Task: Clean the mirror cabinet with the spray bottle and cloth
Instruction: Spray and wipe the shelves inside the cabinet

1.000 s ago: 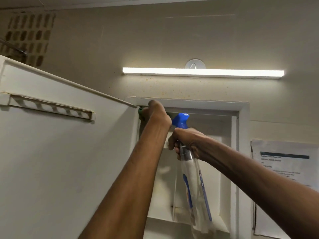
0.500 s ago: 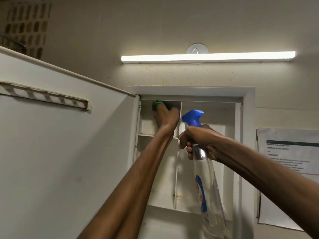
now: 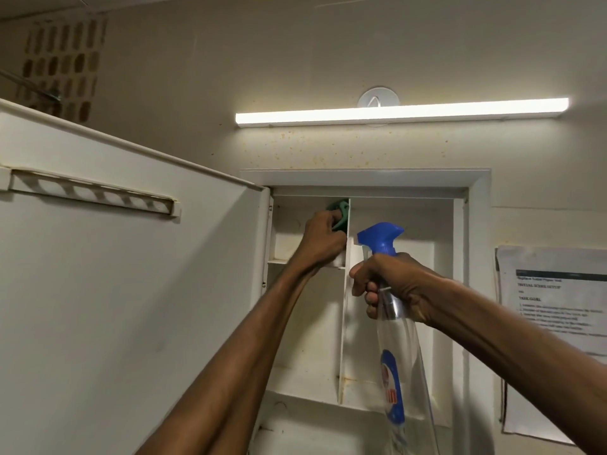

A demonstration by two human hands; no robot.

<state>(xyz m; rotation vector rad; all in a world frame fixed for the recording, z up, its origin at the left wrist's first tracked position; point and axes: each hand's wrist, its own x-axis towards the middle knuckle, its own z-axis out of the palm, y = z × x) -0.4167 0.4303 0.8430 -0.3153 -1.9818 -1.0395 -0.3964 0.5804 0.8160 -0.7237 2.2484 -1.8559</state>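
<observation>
The white cabinet (image 3: 364,178) hangs on the wall with its door (image 3: 131,307) swung open to the left. My left hand (image 3: 323,239) is inside the upper left compartment, pressing a green cloth (image 3: 438,210) against the top of the vertical divider (image 3: 345,307). My right hand (image 3: 391,287) grips the neck of a clear spray bottle (image 3: 397,366) with a blue trigger head (image 3: 381,236), held in front of the right compartment. The nozzle points left.
A lit tube lamp (image 3: 400,112) runs along the wall above the cabinet. A printed paper sheet (image 3: 555,336) is stuck to the wall at the right. A slotted rail (image 3: 92,193) sits on the inside of the door. A small shelf (image 3: 279,261) crosses the left compartment.
My left hand with the cloth has moved from the cabinet's top left corner rightward to the divider. The bottle in my right hand has shifted right and lower in view.
</observation>
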